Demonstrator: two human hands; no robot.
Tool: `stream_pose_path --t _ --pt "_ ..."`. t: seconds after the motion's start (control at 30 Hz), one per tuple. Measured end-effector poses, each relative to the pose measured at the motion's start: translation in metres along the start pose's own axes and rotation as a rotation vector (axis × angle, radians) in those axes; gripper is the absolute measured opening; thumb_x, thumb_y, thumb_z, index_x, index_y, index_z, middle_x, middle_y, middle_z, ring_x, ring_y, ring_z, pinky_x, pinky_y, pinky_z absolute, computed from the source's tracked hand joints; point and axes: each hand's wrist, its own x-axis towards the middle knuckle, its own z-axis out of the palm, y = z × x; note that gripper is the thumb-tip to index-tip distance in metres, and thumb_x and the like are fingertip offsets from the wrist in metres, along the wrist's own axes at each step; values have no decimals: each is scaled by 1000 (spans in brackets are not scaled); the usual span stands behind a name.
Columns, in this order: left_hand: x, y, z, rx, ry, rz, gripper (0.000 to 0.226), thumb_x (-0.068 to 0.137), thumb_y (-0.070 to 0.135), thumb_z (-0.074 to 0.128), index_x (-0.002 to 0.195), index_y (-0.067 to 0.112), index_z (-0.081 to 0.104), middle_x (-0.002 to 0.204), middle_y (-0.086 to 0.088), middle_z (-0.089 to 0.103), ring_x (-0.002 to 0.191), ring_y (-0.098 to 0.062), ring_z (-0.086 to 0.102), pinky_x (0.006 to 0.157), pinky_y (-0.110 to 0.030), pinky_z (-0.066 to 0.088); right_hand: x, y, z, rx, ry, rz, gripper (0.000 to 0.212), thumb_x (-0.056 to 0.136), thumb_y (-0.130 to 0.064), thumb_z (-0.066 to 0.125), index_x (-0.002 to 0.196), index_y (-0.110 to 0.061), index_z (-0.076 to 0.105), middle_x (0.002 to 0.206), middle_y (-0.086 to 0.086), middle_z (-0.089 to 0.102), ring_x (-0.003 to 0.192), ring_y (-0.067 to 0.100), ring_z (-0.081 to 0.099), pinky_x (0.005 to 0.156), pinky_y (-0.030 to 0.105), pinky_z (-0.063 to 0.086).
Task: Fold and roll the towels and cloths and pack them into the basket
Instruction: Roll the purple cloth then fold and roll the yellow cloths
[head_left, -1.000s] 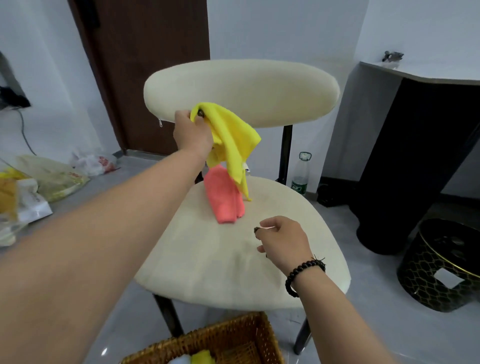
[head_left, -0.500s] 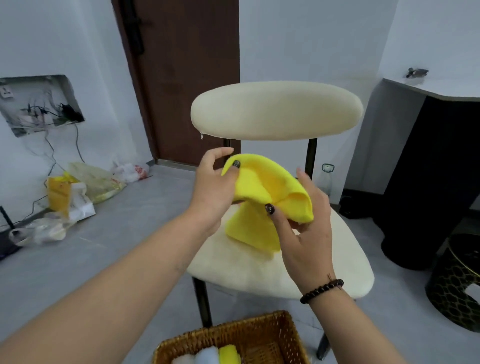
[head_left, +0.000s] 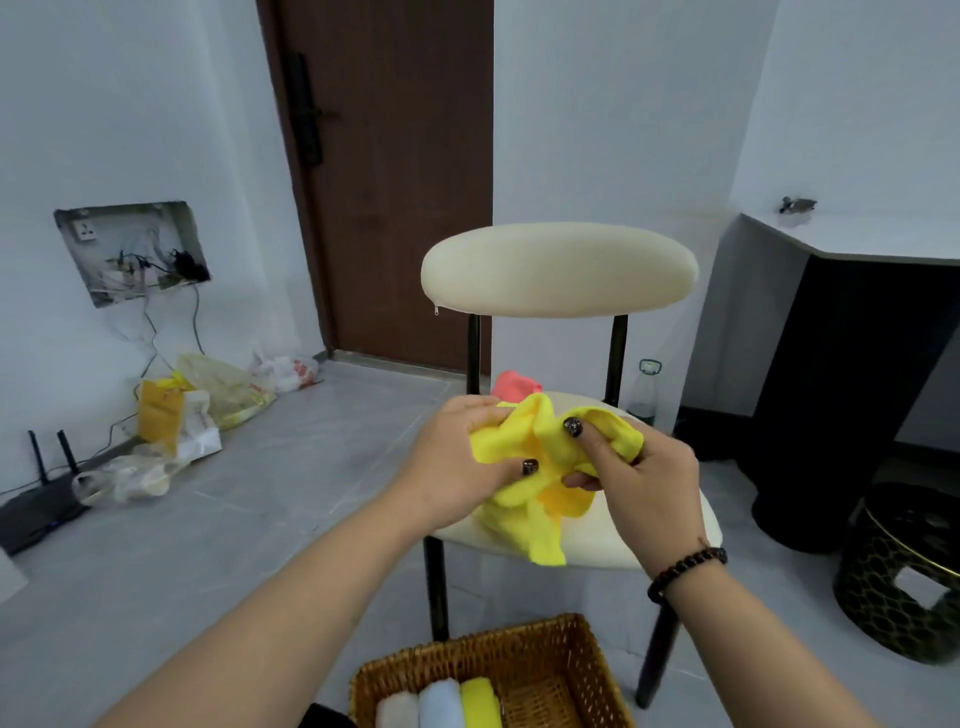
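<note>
Gripping a bunched yellow cloth (head_left: 545, 467) with left hand (head_left: 457, 462) and right hand (head_left: 641, 475) above the chair (head_left: 558, 270); pink cloth (head_left: 514, 385) behind, basket (head_left: 582, 644) below.

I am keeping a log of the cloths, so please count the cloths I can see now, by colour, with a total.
Yellow: 2, the yellow cloth held in both hands and the yellow roll in the basket
Pink: 1, the pink cloth on the chair
Light blue: 1, the blue roll
White: 1, the white roll
Total: 5
</note>
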Motion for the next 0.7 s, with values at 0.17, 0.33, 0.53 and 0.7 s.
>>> stream_pose_path --t 0.17,0.33,0.53,0.7 --pt "-19 7 -22 48 14 -31 21 86 9 59 83 27 69 84 -2 71 78 -14 61 69 -30 47 4 -37 -25 -160 46 -26 20 82 -28 72 66 -17 68 58 5 66 46 17 65 60 40 57" --pt "-38 16 -27 65 -43 -30 8 90 22 60 87 29 63 88 1 68 79 -13 60 69 -30 46 -3 -54 -28 -324 4 -62 45 81 -35 72 63 5 58 52 9 48 47 21 50 50 41 50" --pt "-60 29 -20 -356 -310 -11 56 73 36 80 122 22 57 117 6 66 110 -6 60 94 -23 49 -17 -71 -19 -312 -207 -47 31 85 -33 68 67 -8 65 49 4 60 44 15 56 44 29 47" --pt "-64 41 -20 -435 -139 -17 18 88 14 63 100 0 63 92 -11 72 80 -13 68 73 -24 56 -23 -77 -22 -327 -311 -67 8 87 -25 65 87 -18 69 74 4 70 57 14 63 59 33 57"
